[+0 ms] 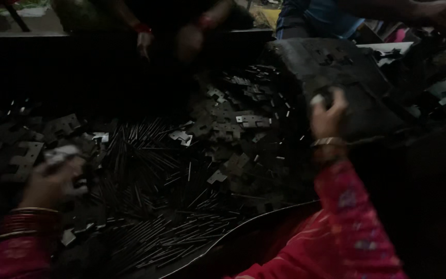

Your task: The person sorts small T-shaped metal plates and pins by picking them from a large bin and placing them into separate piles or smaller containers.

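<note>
Pink sleeves are framing a dark tray rim [264, 217]. Left hand [52, 181] is curling, fingers together, on a pale hinge plate [60, 154]; right hand [327, 114] is blurring, grip unreadable, touching a dark block [347, 72]. Loose pins [150, 170] lying between both sets of fingers: likely pricking or sliding off in this dimness.

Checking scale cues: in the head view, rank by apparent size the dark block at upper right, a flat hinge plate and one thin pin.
1. dark block
2. hinge plate
3. pin, thinnest; length roughly like the plate's.
</note>
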